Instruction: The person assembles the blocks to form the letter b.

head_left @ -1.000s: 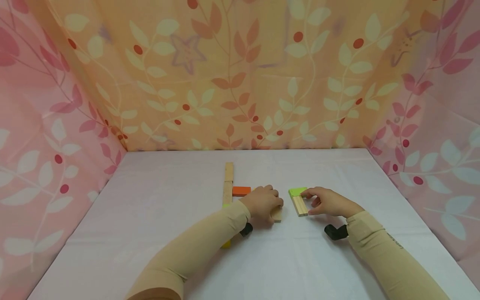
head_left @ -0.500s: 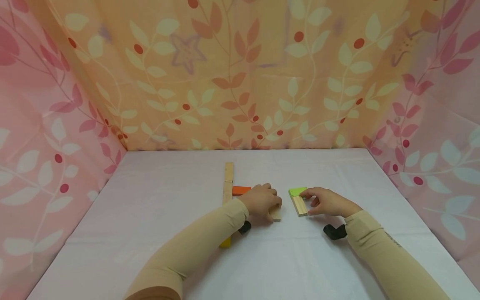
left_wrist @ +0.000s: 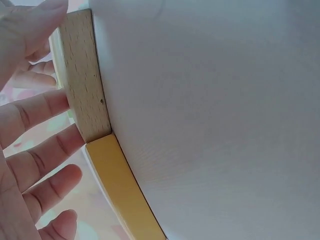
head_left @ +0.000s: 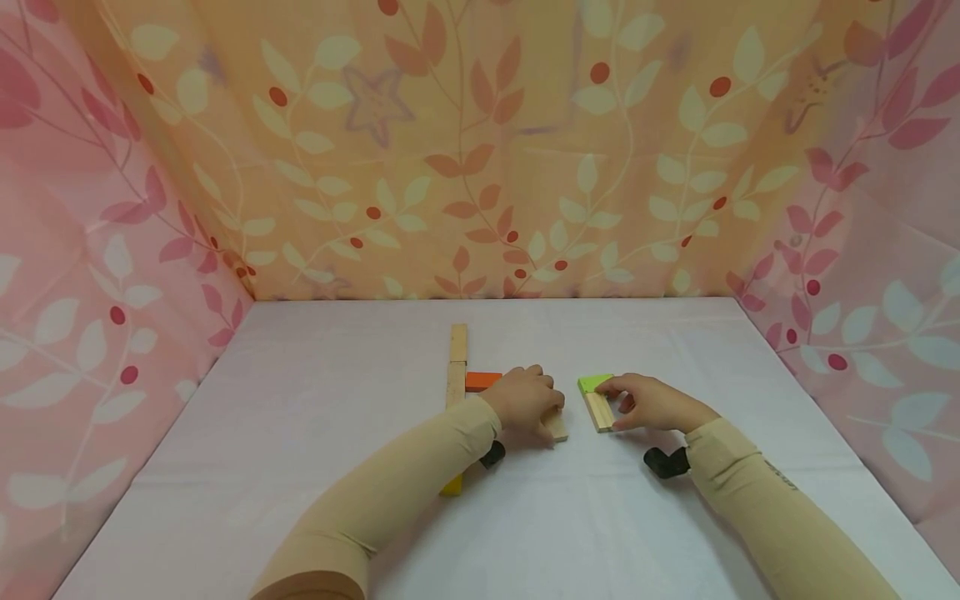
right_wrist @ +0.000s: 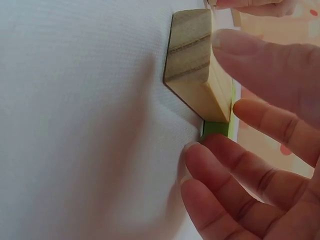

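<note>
My left hand [head_left: 525,402] grips a plain wooden block [head_left: 557,425] lying flat on the white tabletop. In the left wrist view, the thumb lies over one end of this block while fingertips touch its side; a yellow block [left_wrist: 127,190] abuts its other end. Curled around a second wooden block [head_left: 600,412], to the right, is my right hand [head_left: 651,403]. Its thumb lies at that block's near end, as the right wrist view shows, with other fingertips beside the green block [head_left: 594,383] against the far end. The left hand hides part of the yellow block in the head view.
Left of the hands runs a row of wooden blocks [head_left: 457,367], ending nearest me in a yellow piece [head_left: 453,486]. An orange-red block [head_left: 483,382] juts rightward from the row. Patterned curtains [head_left: 465,150] enclose the table's back and sides.
The near end of the block in my left hand has swung slightly to the right. My right hand has shifted slightly left, while the block beside it stays about in place.
</note>
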Demonstrator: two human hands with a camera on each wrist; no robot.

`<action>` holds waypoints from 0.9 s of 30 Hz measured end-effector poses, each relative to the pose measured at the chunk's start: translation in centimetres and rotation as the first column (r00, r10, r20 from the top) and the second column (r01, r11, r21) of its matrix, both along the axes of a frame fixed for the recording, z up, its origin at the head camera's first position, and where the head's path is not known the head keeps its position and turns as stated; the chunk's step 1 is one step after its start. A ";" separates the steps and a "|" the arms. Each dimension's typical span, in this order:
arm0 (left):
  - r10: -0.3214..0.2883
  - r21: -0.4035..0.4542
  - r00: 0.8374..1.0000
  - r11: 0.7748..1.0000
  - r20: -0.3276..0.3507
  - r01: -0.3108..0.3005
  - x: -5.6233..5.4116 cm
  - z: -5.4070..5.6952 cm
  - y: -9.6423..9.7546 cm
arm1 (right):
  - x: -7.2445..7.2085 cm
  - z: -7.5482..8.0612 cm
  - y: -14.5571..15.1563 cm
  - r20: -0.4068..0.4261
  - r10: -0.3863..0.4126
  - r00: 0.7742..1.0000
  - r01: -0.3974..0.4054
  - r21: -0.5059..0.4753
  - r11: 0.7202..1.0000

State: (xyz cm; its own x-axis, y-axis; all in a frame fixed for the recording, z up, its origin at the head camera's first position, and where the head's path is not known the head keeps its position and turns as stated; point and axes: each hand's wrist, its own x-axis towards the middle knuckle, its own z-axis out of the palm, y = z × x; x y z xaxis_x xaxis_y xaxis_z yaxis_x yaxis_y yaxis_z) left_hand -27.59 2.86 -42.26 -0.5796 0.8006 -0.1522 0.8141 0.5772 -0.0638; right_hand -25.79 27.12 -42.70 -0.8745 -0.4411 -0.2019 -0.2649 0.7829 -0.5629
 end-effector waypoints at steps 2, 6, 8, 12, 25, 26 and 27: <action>0.001 0.000 1.000 1.000 0.002 -0.001 -0.1 -0.1 0.0 | 0.0 0.0 -0.1 0.005 -0.008 1.000 0.008 0.003 1.000; -0.007 0.006 1.000 1.000 -0.004 0.007 -0.4 -0.2 -0.3 | 0.0 0.1 -0.3 -0.002 0.005 1.000 -0.005 -0.001 1.000; -0.007 0.022 1.000 1.000 -0.009 0.007 -0.5 -0.2 -0.5 | 0.1 0.1 -0.4 -0.003 0.004 1.000 -0.004 -0.005 1.000; 0.011 0.066 1.000 0.998 -0.014 -0.010 -0.7 0.4 -1.1 | 0.1 0.2 -0.4 -0.003 -0.001 1.000 0.001 0.007 1.000; 0.081 0.146 0.996 0.985 0.045 -0.087 -0.9 2.3 -3.9 | 0.0 -0.4 -0.6 -0.028 0.007 1.000 -0.006 0.025 1.000; 0.087 0.150 0.995 0.984 0.047 -0.093 -1.0 2.3 -4.1 | 0.0 -0.4 -0.6 -0.032 0.012 0.999 -0.011 0.023 1.000; 0.091 0.153 0.995 0.983 0.046 -0.097 -1.0 2.3 -4.4 | 0.1 -0.4 -0.7 -0.035 0.016 0.999 -0.015 0.021 1.000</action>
